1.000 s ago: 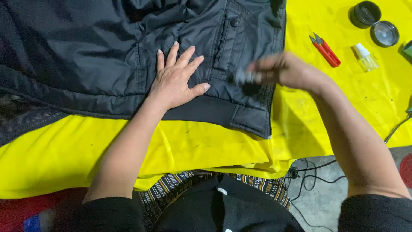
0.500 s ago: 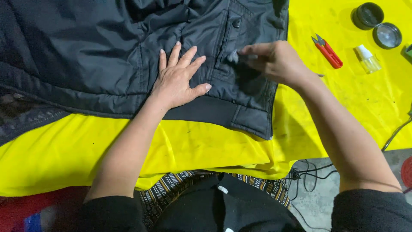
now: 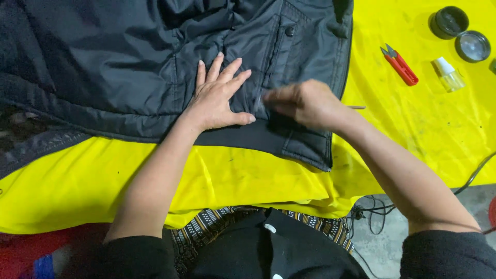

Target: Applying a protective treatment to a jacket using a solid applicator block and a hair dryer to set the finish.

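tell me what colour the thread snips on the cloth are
Red handles with metal blades; the thread snips lie on the yellow cloth, seen clearly in the head view.

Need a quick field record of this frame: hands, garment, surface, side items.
left hand: flat, fingers spread, pressing on the dark jacket
right hand: fingers pinched at the jacket fabric beside the left hand; what they pinch is too blurred to tell
surface: yellow cloth under the jacket
side items: red thread snips, small clear bottle, round dark tin with its lid beside it
floor: cables at lower right

no packages, labels, signs, screens
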